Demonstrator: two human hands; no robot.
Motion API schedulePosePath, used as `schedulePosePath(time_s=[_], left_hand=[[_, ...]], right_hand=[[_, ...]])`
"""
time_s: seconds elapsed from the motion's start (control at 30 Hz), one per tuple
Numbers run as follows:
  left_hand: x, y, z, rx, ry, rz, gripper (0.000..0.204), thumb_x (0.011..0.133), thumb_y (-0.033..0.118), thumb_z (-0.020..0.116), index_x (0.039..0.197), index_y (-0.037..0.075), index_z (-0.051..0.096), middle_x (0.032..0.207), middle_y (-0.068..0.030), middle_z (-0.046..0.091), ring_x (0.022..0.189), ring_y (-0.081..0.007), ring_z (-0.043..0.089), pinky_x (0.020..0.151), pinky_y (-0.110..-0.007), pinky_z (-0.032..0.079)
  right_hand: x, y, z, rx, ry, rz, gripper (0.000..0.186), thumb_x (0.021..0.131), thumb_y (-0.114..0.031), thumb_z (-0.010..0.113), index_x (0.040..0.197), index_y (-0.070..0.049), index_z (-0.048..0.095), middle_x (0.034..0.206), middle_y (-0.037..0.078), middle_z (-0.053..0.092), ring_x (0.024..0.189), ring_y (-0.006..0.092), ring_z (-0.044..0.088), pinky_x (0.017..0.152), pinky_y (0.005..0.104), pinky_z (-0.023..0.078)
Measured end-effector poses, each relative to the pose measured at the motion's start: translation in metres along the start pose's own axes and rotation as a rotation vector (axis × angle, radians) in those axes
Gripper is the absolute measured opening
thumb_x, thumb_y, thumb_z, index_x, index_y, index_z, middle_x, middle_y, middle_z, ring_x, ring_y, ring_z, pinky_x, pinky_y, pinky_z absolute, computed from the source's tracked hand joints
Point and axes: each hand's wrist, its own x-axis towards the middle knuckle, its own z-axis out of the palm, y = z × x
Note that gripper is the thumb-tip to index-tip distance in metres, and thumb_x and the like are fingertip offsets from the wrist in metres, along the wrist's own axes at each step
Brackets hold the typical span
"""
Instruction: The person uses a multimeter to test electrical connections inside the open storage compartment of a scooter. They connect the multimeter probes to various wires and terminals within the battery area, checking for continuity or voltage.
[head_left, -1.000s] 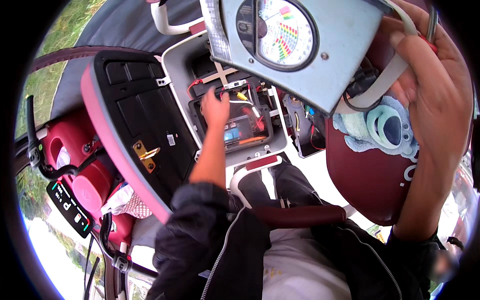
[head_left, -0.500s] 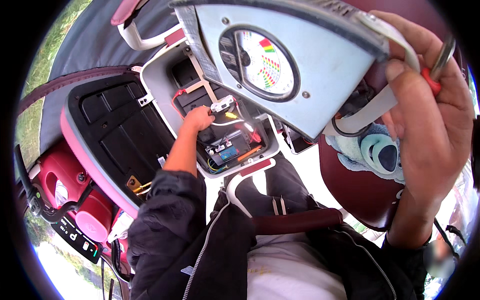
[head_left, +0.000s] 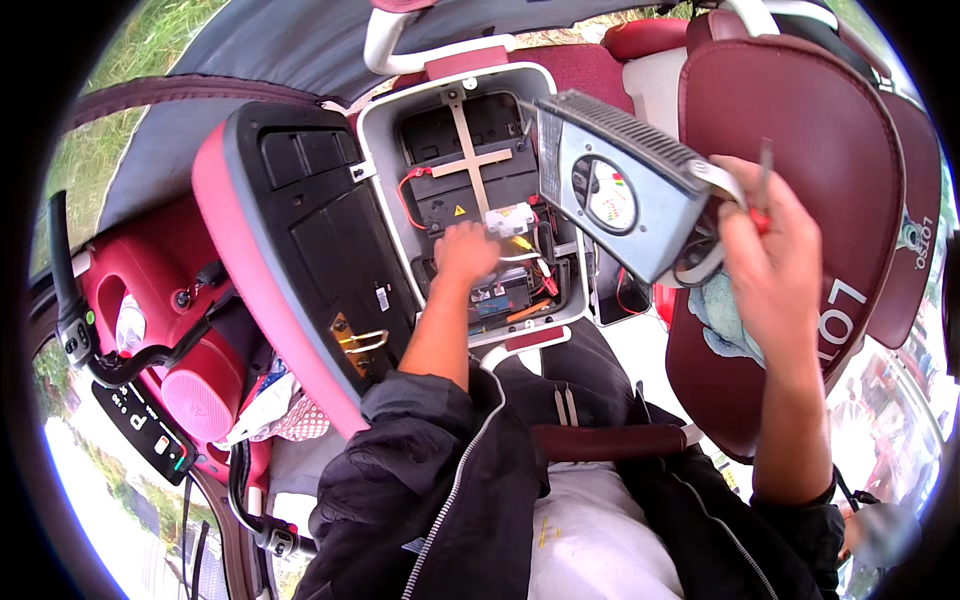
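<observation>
My right hand (head_left: pixel 775 250) is closed on the strap handle of a pale blue battery tester (head_left: pixel 650 235) with a round dial and black vented top. A screwdriver (head_left: pixel 760 220) with red on its handle sticks up between the same fingers. The tester hangs tilted over the right side of an open under-seat compartment (head_left: pixel 375 150). Inside, my left hand (head_left: pixel 467 255) reaches down with curled fingers beside a small white box (head_left: pixel 512 217) on the black batteries (head_left: pixel 435 172). Its fingertips are partly hidden, so what they grip is unclear. Red, white and yellow wires run nearby.
A pink-edged seat lid (head_left: pixel 285 220) stands open at the left, its metal latch (head_left: pixel 355 345) showing. Farther left are the handlebar (head_left: pixel 110 370) and a red front panel (head_left: pixel 130 270). Dark red seat backs (head_left: pixel 790 110) rise at the right. A padded armrest bar (head_left: pixel 610 442) crosses before my lap.
The tester and my right hand have moved down and away from the camera. The view has shifted, showing more seats at the right. My left hand stays at the batteries.
</observation>
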Motion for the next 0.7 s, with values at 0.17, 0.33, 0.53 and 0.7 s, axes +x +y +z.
schedulePosePath(time_s=[0.17, 0.33, 0.53, 0.7], left_hand=[[-0.019, 0.010, 0.001, -0.106, 0.107, 0.027, 0.048, 0.083, 0.030, 0.044, 0.120, 0.002, 0.054, 0.127, -0.0157, 0.053, 0.117, -0.0323, 0.049, 0.094, -0.046, 0.040], [-0.007, 0.012, 0.006, -0.333, 0.300, -0.150, 0.028, 0.088, 0.023, 0.044, 0.096, 0.001, 0.061, 0.093, -0.0181, 0.065, 0.091, -0.0350, 0.061, 0.081, -0.046, 0.045], [0.000, 0.012, 0.024, -0.242, 0.470, -0.178, 0.029, 0.080, 0.011, 0.055, 0.105, -0.002, 0.052, 0.127, -0.0216, 0.046, 0.108, -0.0371, 0.047, 0.086, -0.046, 0.043], [0.003, 0.017, 0.009, -0.452, 0.460, -0.303, 0.046, 0.076, 0.011, 0.060, 0.118, 0.001, 0.047, 0.134, -0.0220, 0.038, 0.113, -0.0410, 0.048, 0.093, -0.047, 0.040]], right_hand=[[0.052, 0.019, 0.075, -0.577, -0.157, -0.144, 0.024, 0.075, -0.005, 0.051, 0.097, -0.002, 0.060, 0.074, 0.025, 0.061, 0.071, 0.0374, 0.064, 0.065, 0.0453, 0.049], [0.109, 0.059, 0.164, -0.765, -0.482, -0.224, 0.032, 0.075, -0.007, 0.052, 0.105, -0.004, 0.061, 0.084, 0.025, 0.063, 0.082, 0.0412, 0.061, 0.076, 0.0497, 0.048], [0.155, 0.103, 0.249, -0.878, -0.801, -0.597, 0.036, 0.073, -0.008, 0.053, 0.107, -0.009, 0.063, 0.088, 0.021, 0.065, 0.084, 0.0392, 0.062, 0.077, 0.0481, 0.050], [0.179, 0.106, 0.298, -0.936, -0.926, -0.623, 0.045, 0.076, -0.005, 0.052, 0.120, -0.013, 0.061, 0.108, 0.017, 0.064, 0.099, 0.0341, 0.061, 0.086, 0.0417, 0.049]])
